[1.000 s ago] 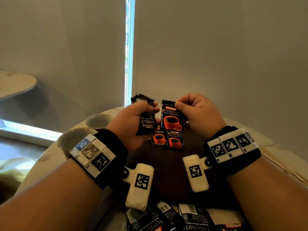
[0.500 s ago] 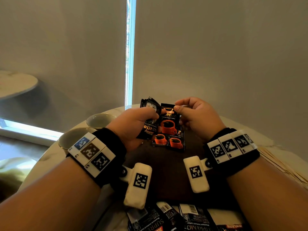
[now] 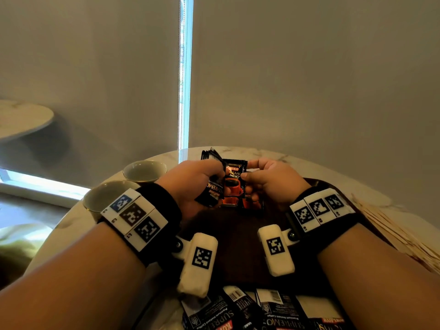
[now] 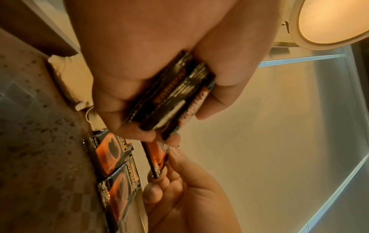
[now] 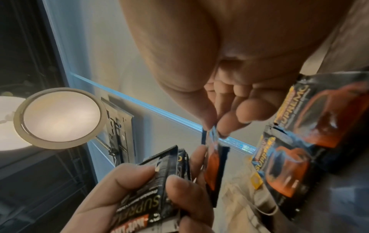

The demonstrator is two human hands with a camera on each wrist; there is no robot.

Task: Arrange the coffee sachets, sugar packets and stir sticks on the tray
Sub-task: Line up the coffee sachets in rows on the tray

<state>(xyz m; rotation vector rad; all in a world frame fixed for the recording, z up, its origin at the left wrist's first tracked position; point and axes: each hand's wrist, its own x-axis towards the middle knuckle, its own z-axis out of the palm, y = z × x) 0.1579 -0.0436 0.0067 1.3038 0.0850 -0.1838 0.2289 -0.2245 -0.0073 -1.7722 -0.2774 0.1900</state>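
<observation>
My left hand [image 3: 209, 177] grips a small stack of black coffee sachets [image 3: 212, 190], seen edge-on in the left wrist view [image 4: 175, 94]. Thumb and forefinger of my right hand [image 3: 246, 171] pinch the top edge of a single coffee sachet [image 3: 234, 183], which hangs upright [image 5: 214, 165] just above the far end of the dark wooden tray [image 3: 238, 246]. The stack touches that sachet's left edge. Two sachets [image 4: 111, 151] lie face up side by side on the tray below the hanging one [image 5: 283, 165].
Several loose sachets [image 3: 262, 310] lie at the tray's near edge. A pile of wooden stir sticks [image 3: 392, 232] lies on the marble table to the right. Two empty cups [image 3: 144, 171] [image 3: 107, 196] stand at the left. A wall and blind are behind.
Both hands have come lower and closer together. The right hand's sachet has dropped toward the two on the tray, and the left hand's stack now overlaps its left edge.
</observation>
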